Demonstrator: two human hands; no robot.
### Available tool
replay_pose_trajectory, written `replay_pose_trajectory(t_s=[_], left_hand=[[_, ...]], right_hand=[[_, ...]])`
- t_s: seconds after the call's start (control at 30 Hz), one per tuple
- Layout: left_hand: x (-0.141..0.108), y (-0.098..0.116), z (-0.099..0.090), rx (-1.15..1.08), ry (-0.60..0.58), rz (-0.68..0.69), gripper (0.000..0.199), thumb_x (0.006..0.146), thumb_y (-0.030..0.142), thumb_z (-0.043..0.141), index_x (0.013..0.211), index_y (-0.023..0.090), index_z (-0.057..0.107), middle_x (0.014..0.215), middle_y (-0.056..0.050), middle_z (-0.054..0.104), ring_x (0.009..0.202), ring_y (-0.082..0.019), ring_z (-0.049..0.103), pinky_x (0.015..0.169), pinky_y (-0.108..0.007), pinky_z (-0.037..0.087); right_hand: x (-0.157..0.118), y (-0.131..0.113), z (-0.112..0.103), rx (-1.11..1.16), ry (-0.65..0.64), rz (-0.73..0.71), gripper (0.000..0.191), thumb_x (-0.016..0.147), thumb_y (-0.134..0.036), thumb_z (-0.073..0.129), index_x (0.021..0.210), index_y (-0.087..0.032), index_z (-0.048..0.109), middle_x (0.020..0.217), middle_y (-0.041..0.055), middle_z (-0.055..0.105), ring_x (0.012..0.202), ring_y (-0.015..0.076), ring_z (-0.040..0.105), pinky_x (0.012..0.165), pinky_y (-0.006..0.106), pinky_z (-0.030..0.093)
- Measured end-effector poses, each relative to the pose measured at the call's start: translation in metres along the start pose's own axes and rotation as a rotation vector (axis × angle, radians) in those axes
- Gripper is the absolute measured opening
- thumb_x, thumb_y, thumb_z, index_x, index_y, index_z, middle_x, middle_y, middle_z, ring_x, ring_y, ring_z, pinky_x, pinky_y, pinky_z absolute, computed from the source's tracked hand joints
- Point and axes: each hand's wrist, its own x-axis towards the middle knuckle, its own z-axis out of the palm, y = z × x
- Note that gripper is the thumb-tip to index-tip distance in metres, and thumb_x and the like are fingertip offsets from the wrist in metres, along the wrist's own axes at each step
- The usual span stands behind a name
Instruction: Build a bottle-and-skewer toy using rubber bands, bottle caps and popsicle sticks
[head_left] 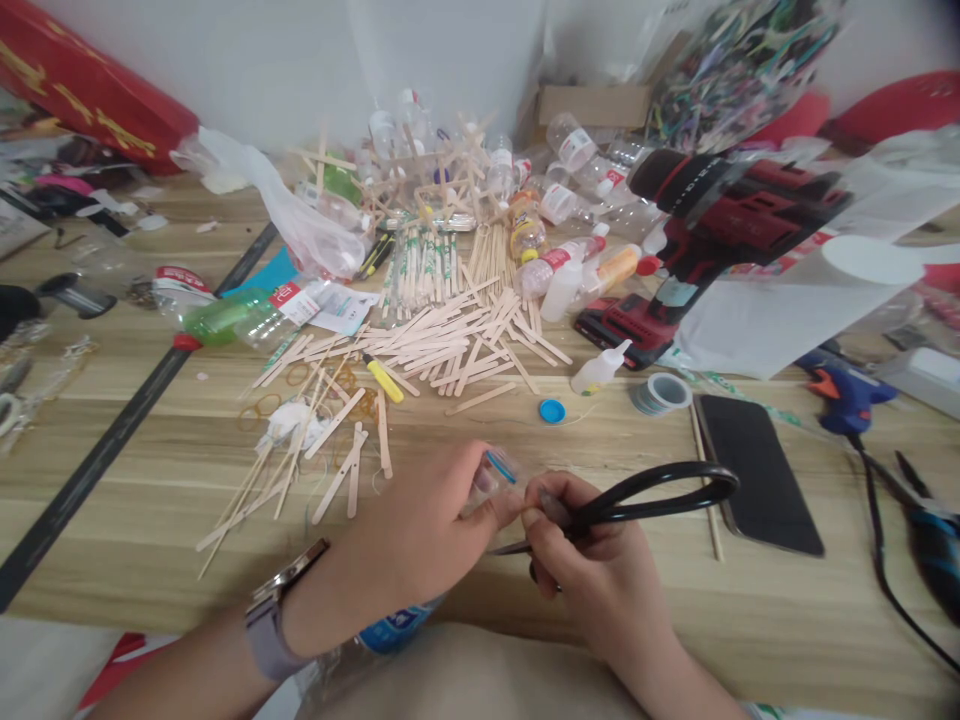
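Note:
Near the table's front edge, my left hand (427, 515) is wrapped round a small clear plastic piece (489, 482) with a blue rim. My right hand (592, 560) holds scissors (660, 492), their large black handle loops sticking out to the right and the blade pointing left under the left hand. The fingertips of both hands meet at the plastic piece. Below my left forearm, a clear bottle with a blue label (397, 628) is partly hidden at the table edge.
Wooden craft sticks (442, 345) lie piled mid-table, with plastic bottles (574, 145) behind. A red drill (720, 220) stands at right. Nearby are a white glue bottle (600, 368), blue cap (552, 411), tape roll (661, 393), phone (761, 472) and blue glue gun (847, 395).

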Motion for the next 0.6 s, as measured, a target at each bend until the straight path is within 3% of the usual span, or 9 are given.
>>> replay_pose_trajectory(t_s=[0.23, 0.4, 0.6], left_hand=[[0.003, -0.001, -0.001, -0.049, -0.033, 0.029, 0.033, 0.093, 0.056, 0.044, 0.092, 0.025, 0.056, 0.085, 0.0, 0.068, 0.079, -0.022, 0.064, 0.063, -0.03, 0.042], [0.006, -0.004, -0.008, -0.062, 0.043, -0.007, 0.034, 0.098, 0.049, 0.034, 0.093, 0.023, 0.056, 0.089, -0.002, 0.068, 0.083, -0.021, 0.064, 0.068, -0.032, 0.043], [0.006, -0.002, -0.008, -0.051, -0.025, 0.002, 0.032, 0.096, 0.049, 0.039, 0.098, 0.024, 0.059, 0.093, -0.003, 0.07, 0.088, -0.023, 0.064, 0.071, -0.033, 0.043]], right_hand=[[0.001, 0.005, -0.003, 0.0, -0.028, 0.006, 0.017, 0.066, -0.031, 0.066, 0.071, -0.021, 0.053, 0.045, -0.011, 0.039, 0.036, 0.0064, 0.036, 0.036, 0.018, 0.031], [0.005, 0.015, -0.01, 0.02, -0.109, 0.013, 0.021, 0.067, -0.03, 0.072, 0.071, -0.02, 0.054, 0.047, -0.0105, 0.043, 0.035, 0.0057, 0.039, 0.035, 0.017, 0.033], [0.016, 0.013, -0.011, 0.132, -0.055, 0.026, 0.037, 0.068, -0.05, 0.078, 0.072, -0.016, 0.064, 0.051, -0.0057, 0.051, 0.035, 0.0051, 0.041, 0.033, 0.017, 0.032]])
